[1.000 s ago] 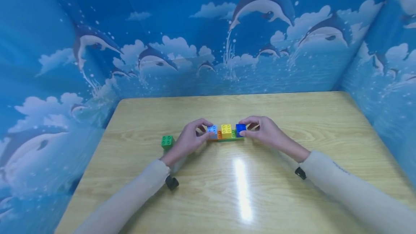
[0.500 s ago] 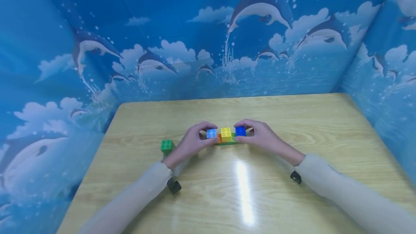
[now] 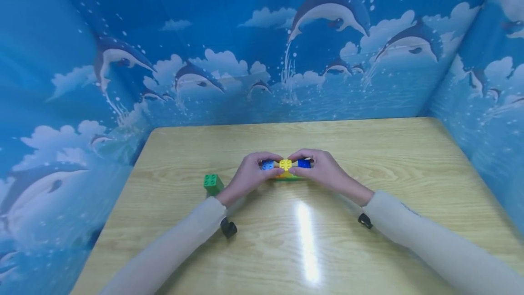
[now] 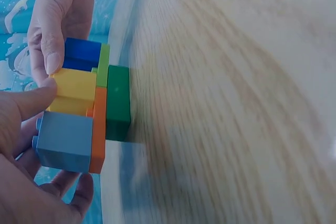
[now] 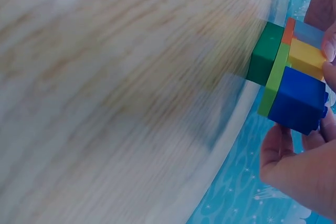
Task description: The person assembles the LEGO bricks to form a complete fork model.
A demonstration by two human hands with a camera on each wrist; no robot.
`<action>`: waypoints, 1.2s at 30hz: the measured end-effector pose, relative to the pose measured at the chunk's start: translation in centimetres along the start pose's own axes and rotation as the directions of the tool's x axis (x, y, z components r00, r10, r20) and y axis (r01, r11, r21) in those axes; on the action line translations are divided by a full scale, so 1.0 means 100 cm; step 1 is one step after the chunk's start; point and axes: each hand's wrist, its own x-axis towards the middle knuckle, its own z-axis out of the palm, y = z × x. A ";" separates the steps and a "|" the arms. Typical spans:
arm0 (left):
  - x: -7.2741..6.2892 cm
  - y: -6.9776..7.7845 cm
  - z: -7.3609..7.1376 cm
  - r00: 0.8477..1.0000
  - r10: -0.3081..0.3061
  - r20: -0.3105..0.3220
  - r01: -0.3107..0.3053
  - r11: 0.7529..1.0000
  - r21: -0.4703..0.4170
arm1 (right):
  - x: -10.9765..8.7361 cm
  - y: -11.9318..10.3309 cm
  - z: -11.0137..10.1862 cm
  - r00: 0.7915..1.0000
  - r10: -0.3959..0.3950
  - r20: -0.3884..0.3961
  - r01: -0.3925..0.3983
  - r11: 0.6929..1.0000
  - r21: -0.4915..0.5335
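A small assembly of toy building bricks stands on the table. Its base is a dark green brick [image 4: 118, 103], topped by an orange plate [image 4: 98, 129] and a lime green plate [image 5: 275, 82] side by side. Above these sit a light blue brick [image 3: 268, 165] on the left, a yellow brick [image 3: 285, 164] in the middle and a dark blue brick [image 5: 296, 98] on the right. My left hand [image 3: 250, 174] reaches around the light blue brick and pinches the yellow one between thumb and fingers. From the other side my right hand [image 3: 325, 170] pinches the same yellow brick, arching around the dark blue one.
A separate green brick [image 3: 213, 184] stands left of my left hand, close to that wrist. The wooden table [image 3: 368, 149] ends at a blue dolphin-print backdrop [image 3: 229, 94] behind and at both sides.
Both hands have moved inward, the left from the light blue brick and the right from the dark blue brick, to the yellow brick in the middle.
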 end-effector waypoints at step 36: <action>-0.006 -0.006 -0.007 0.999 0.039 0.004 -0.039 0.999 0.014 | 0.010 0.006 0.002 0.999 -0.017 0.029 0.016 0.999 0.029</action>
